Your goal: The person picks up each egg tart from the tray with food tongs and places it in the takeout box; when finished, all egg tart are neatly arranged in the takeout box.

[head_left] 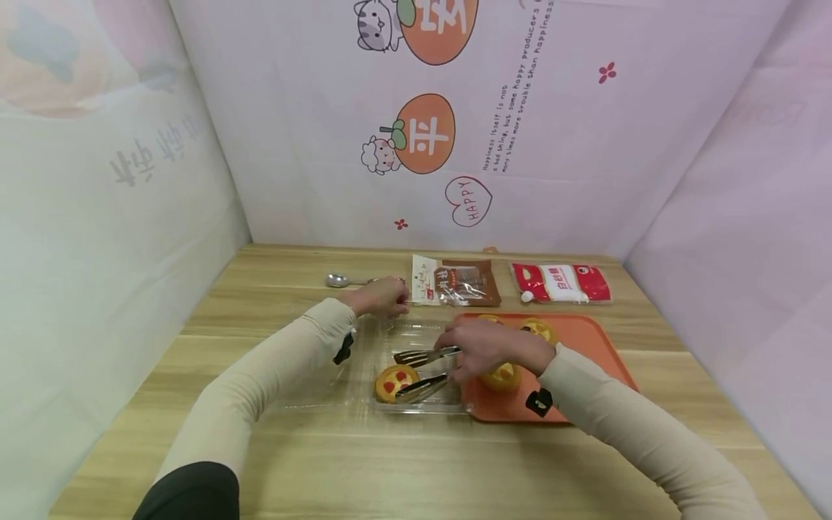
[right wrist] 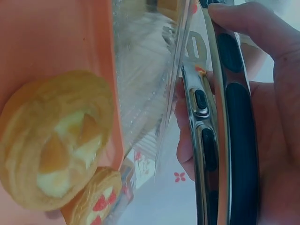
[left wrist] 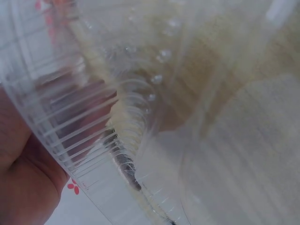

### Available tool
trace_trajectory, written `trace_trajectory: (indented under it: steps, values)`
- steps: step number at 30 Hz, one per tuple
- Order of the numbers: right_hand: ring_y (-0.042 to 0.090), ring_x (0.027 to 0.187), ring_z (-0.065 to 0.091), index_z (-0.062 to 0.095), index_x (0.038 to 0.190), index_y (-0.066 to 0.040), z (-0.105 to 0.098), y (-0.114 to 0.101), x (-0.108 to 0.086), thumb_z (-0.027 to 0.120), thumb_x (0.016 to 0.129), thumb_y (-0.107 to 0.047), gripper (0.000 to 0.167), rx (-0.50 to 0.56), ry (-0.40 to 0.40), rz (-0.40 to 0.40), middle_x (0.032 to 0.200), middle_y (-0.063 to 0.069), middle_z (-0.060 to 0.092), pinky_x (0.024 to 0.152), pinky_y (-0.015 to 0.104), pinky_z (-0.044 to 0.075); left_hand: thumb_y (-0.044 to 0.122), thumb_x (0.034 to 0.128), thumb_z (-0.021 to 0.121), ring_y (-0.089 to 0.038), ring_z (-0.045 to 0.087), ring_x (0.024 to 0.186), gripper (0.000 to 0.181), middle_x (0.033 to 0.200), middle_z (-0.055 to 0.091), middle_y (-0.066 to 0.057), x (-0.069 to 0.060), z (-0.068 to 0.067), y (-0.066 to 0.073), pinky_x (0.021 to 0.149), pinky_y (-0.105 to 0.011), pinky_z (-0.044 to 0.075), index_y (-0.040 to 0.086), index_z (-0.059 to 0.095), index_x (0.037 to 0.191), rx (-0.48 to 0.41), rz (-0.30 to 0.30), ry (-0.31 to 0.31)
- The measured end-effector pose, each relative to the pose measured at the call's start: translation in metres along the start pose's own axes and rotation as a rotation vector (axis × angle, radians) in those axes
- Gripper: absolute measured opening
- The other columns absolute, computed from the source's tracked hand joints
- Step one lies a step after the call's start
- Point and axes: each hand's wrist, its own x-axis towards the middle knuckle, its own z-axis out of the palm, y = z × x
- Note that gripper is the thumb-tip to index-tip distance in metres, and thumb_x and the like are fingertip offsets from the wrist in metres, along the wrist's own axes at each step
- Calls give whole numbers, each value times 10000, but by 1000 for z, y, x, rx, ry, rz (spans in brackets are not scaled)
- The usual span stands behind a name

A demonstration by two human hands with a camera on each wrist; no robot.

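Note:
My right hand point(head_left: 479, 347) holds metal tongs point(head_left: 425, 356) with dark inlays on their handles point(right wrist: 241, 140). Spread apart, their slotted ends are over a clear plastic box point(head_left: 422, 409). Inside it, a round tart point(head_left: 390, 381) with red fruit pieces lies at the near left corner, and one tong end overlaps its right side. With its fingers behind the ridged clear plastic point(left wrist: 89, 136), my left hand point(head_left: 382, 296) grips the lid's edge at the box's far left. Several more tarts point(head_left: 502, 377) sit on an orange tray point(head_left: 585, 336), partly hidden by my right hand.
A metal spoon point(head_left: 338, 280) lies behind the left hand, its handle partly covered. Along the back are a brown-and-white packet point(head_left: 477, 282) and a red-and-white pouch point(head_left: 562, 282) with a white cap. Printed cloth walls point(head_left: 312, 144) enclose the wooden table point(head_left: 364, 469).

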Motion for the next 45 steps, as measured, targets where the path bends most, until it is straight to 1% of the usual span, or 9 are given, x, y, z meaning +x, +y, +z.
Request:
trace_trajectory:
  steps: [5, 11, 14, 18, 25, 28, 33, 39, 45]
  values:
    - [229, 1099, 592, 628, 1283, -90, -6, 5, -8, 742, 817, -307, 526, 47, 1, 33, 1292, 68, 598, 922, 430, 497, 153, 931, 669, -110, 538, 607, 154, 700, 603, 7, 0, 0, -1, 563, -225, 430, 86, 644, 794, 4, -7, -5]
    - [227, 993, 612, 614, 1288, -77, -10, 12, -21, 726, 833, -298, 518, 106, 24, 2, 1272, 50, 608, 838, 397, 510, 158, 940, 661, -115, 544, 609, 148, 700, 604, 6, 0, 2, -2, 562, -227, 432, 89, 647, 809, -10, -24, -18]
    - [208, 933, 597, 620, 1281, -97, -13, 20, -33, 732, 827, -284, 503, 156, 48, 36, 1216, 13, 636, 779, 373, 505, 154, 944, 656, -119, 551, 617, 135, 710, 609, 1, 1, 2, -1, 569, -230, 443, 81, 655, 830, -22, -28, -27]
    - [198, 927, 576, 623, 1278, -100, -16, 39, -59, 754, 818, -307, 521, 196, 104, 150, 1164, 7, 637, 770, 373, 505, 163, 941, 662, -123, 553, 625, 137, 715, 609, 0, 2, 3, 0, 580, -234, 450, 86, 657, 828, -10, -28, -30]
    - [268, 1022, 610, 620, 1267, -39, -18, 83, -118, 776, 803, -359, 584, 141, 225, 354, 1205, 107, 643, 858, 490, 516, 152, 927, 675, -123, 548, 617, 144, 696, 612, 5, 0, 4, -5, 581, -232, 439, 86, 654, 801, 3, 3, -17]
    - [280, 984, 627, 643, 1215, -22, -14, 100, -142, 783, 801, -366, 556, 113, 263, 386, 1157, 121, 664, 816, 496, 521, 148, 925, 679, -121, 540, 615, 150, 692, 608, 5, -1, 3, -6, 577, -230, 427, 86, 651, 790, 1, 8, -14]
    - [160, 794, 565, 692, 1092, -34, -2, 124, -172, 799, 771, -337, 455, 95, 327, 399, 965, 24, 676, 682, 351, 471, 142, 925, 678, -116, 526, 613, 155, 686, 600, 6, -2, 2, -3, 572, -226, 410, 76, 654, 787, 1, 1, -21]
    - [177, 809, 594, 670, 1139, 32, 13, 137, -190, 797, 770, -364, 556, 120, 298, 481, 954, 67, 690, 685, 366, 480, 139, 929, 673, -117, 526, 610, 159, 683, 597, 4, -1, 2, -1, 568, -226, 410, 75, 650, 786, -2, 4, -26]
    - [242, 868, 629, 655, 1157, 43, 24, 139, -188, 782, 787, -399, 590, 126, 252, 506, 1012, 117, 695, 734, 449, 512, 149, 931, 673, -115, 528, 620, 169, 695, 598, 6, 3, 1, 0, 573, -226, 414, 93, 643, 775, 10, 2, -30]
